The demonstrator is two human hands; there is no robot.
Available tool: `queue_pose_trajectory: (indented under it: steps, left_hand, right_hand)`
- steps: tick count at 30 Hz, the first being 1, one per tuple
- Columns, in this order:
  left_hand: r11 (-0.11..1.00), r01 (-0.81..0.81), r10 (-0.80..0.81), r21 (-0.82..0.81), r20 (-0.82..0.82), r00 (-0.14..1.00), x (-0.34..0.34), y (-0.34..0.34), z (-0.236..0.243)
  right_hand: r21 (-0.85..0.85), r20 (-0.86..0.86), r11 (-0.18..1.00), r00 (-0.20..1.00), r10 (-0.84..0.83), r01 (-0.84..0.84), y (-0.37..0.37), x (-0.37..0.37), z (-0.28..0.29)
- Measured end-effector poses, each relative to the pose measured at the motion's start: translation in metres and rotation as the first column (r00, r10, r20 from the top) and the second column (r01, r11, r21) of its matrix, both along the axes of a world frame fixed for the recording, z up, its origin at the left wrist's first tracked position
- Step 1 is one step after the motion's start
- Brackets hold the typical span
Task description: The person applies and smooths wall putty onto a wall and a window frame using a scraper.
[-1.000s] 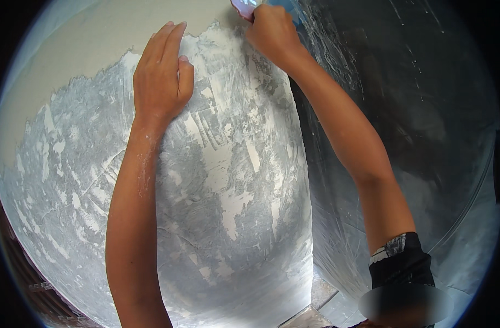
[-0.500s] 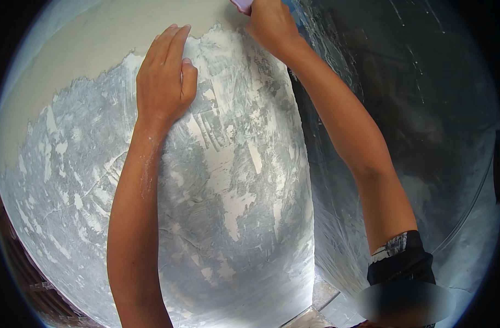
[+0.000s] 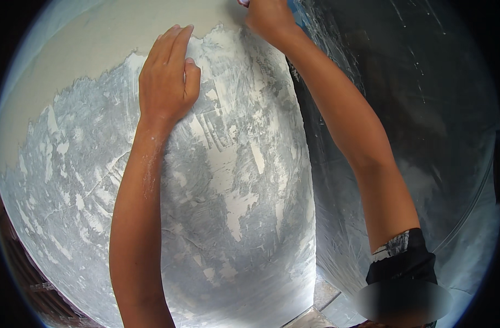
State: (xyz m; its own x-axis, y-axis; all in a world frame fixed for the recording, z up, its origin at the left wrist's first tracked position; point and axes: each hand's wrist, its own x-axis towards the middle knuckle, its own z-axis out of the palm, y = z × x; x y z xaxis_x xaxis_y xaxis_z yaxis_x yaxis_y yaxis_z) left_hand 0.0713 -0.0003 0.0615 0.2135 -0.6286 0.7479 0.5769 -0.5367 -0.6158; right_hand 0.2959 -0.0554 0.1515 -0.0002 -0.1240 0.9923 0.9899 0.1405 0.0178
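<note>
My right hand [image 3: 269, 19]: at the top edge of the view, fingers curled around a small tool [image 3: 243, 3]; only a pinkish sliver of it shows past my knuckles, so I cannot tell its kind.
My left hand [image 3: 167, 76]: flat on the wall, fingers [image 3: 176, 41] together and pointing up, thumb tucked beside them; it holds nothing.
Tool against the wall: it meets the surface right at the upper border of the white plaster coat [image 3: 228, 180], just above my right fingers.
Wall [image 3: 86, 49]: bare beige above and left of my left fingertips; patchy grey-white scraped plaster under my palm and down between both forearms.
Plastic sheet [image 3: 425, 109]: dark, shiny, spattered white, just right of my right forearm.
Sleeve [image 3: 403, 262]: black, at my right upper arm.
Packages, labels, signs: I see none.
Change: my right hand sits higher than a second ago, so less of the tool shows; my left hand stays put.
</note>
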Motion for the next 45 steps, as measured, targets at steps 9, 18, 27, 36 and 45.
queue_pose_trajectory:
  steps: [9,18,27,36,45]
  left_hand:
    - [0.999,-0.04,0.04,-0.031,0.001,0.999,-0.013,-0.001,-0.002]
    - [0.986,0.016,-0.028,-0.166,-0.074,0.997,-0.012,-0.006,-0.027]
    - [0.87,0.2,-0.289,-0.45,-0.138,0.947,-0.016,-0.048,-0.172]
    - [0.628,0.098,-0.27,-0.772,-0.098,0.958,-0.025,-0.107,-0.399]
    - [0.148,-0.071,-0.315,-0.986,-0.115,0.942,-0.02,-0.161,-0.597]
  right_hand:
    - [-0.265,0.054,0.962,0.997,-0.051,0.064,-0.025,-0.032,-0.103]
    - [-0.416,-0.66,0.32,0.524,0.538,-0.851,-0.111,-0.032,-0.261]
    - [-0.19,-0.911,0.015,0.182,0.37,-0.982,-0.15,-0.021,-0.389]
    - [-0.112,-0.99,0.028,0.114,0.088,-0.993,-0.189,-0.026,-0.535]
    - [-0.163,-0.982,0.192,0.141,-0.122,-0.968,-0.214,-0.02,-0.716]
